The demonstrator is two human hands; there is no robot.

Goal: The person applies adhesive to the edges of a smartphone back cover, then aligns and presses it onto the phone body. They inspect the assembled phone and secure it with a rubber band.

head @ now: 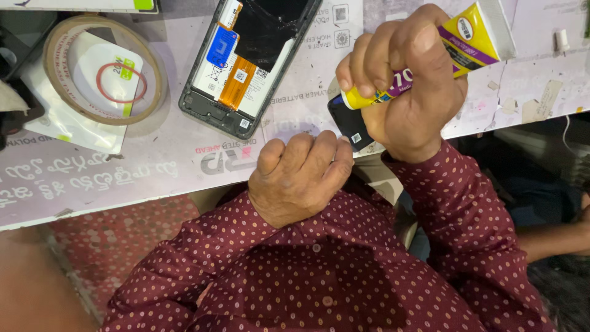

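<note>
My right hand (412, 86) is clenched around a yellow squeeze tube (476, 31) with a purple band. The tube's tip points down and to the left at a small black flat part (349, 125). My left hand (298, 178) is curled at the table's near edge and pinches that black part from below. Just above my left hand, an opened phone (246, 61) lies face down with its back cover off. An orange flex cable, a blue tag and a black sheet show inside it.
A roll of brownish tape (104, 67) rests on a white packet (80, 132) at the left. A small white cap (561, 40) lies at the far right. The table top (153, 166) is covered with a pale printed sheet. Dark clutter sits at the far left edge.
</note>
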